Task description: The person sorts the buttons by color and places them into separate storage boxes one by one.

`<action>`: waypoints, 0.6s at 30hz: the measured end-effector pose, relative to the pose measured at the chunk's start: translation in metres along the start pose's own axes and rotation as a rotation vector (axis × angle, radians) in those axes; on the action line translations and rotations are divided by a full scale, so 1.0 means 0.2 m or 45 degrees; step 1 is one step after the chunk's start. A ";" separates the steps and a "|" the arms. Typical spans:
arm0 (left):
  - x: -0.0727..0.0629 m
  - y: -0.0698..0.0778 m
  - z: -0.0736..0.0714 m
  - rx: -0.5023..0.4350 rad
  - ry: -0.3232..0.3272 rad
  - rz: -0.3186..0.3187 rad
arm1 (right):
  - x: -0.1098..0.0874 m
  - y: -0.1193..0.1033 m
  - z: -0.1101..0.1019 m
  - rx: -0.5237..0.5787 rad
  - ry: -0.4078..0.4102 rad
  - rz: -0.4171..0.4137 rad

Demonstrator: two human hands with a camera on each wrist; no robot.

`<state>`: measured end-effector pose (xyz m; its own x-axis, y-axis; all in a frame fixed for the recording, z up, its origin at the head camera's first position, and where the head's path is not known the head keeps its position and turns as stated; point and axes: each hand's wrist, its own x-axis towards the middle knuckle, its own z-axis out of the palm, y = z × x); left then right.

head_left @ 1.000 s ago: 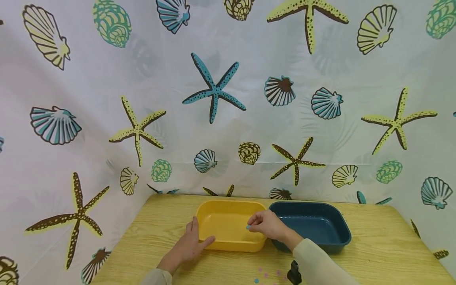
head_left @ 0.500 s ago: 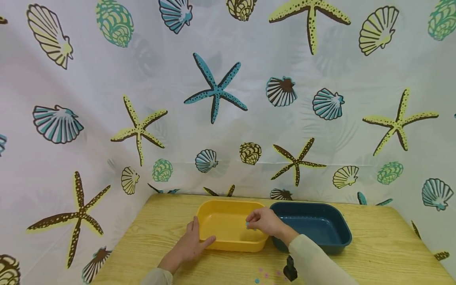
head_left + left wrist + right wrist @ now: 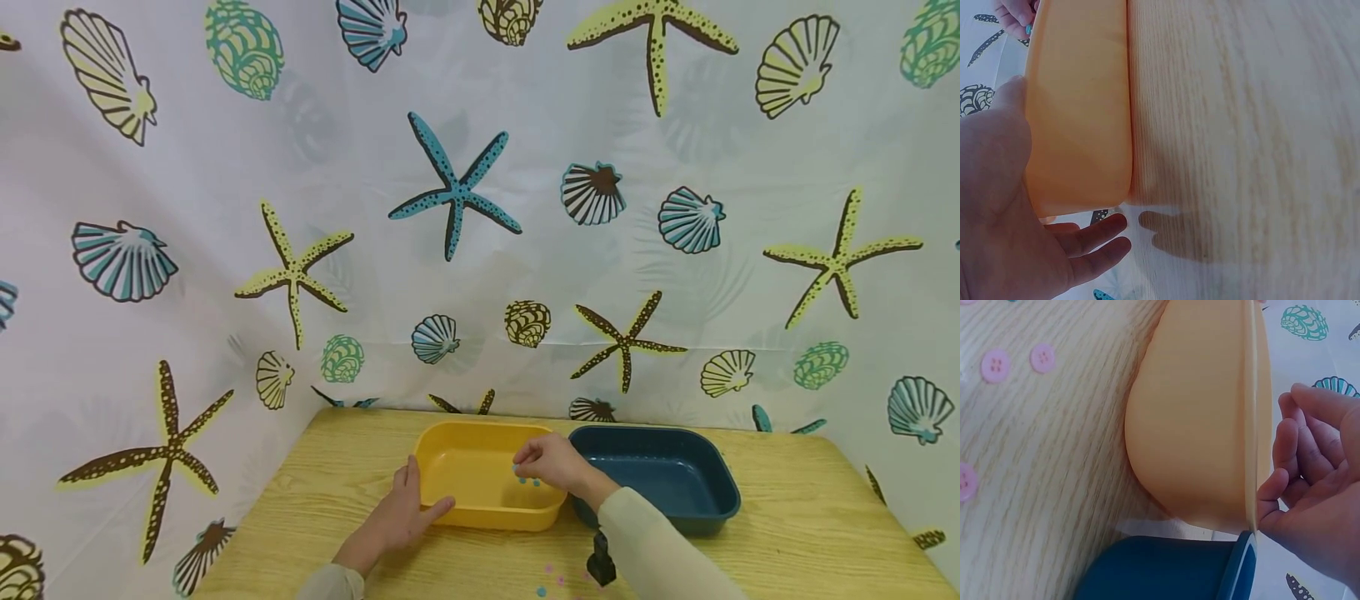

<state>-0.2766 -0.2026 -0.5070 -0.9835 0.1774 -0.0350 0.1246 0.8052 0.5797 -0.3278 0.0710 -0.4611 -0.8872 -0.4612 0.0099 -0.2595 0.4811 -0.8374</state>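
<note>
A yellow tub (image 3: 491,518) stands on the table. My left hand (image 3: 399,515) rests at its front left corner, with thumb and fingers spread on two sides; in the left wrist view, two fingers (image 3: 1100,234) stretch out straight past the end wall. My right hand (image 3: 551,462) hangs over the tub's right part, fingertips together, pinching a small blue button (image 3: 517,470). The same button (image 3: 1028,29) peeks out at the fingertips in the left wrist view; the right wrist view hides it. Below the hand, two blue buttons (image 3: 536,482) show in the tub.
Right of the yellow tub stands a dark blue tub (image 3: 731,500). On the wooden table (image 3: 810,533) near the front lie several pink buttons (image 3: 995,365) and a blue button (image 3: 542,592). A shell-patterned curtain (image 3: 480,275) closes off the back and sides.
My right hand has shifted slightly left and away from me over the yellow tub, and more blue buttons show beneath it. My left hand stays at the tub's corner.
</note>
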 end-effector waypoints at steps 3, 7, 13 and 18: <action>0.00 0.00 0.00 0.004 0.002 0.001 | 0.00 0.00 0.00 -0.015 0.003 0.005; 0.01 -0.01 0.01 0.001 -0.002 0.003 | 0.01 0.01 0.01 -0.022 -0.004 0.009; 0.01 -0.01 0.01 -0.012 -0.015 0.002 | 0.01 0.02 0.02 -0.029 -0.015 -0.005; 0.01 0.00 0.00 -0.010 -0.015 -0.013 | 0.01 0.02 0.01 -0.025 -0.032 -0.027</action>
<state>-0.2777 -0.2030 -0.5077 -0.9831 0.1759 -0.0503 0.1136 0.8025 0.5858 -0.3300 0.0708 -0.4658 -0.8716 -0.4901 0.0133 -0.2857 0.4856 -0.8262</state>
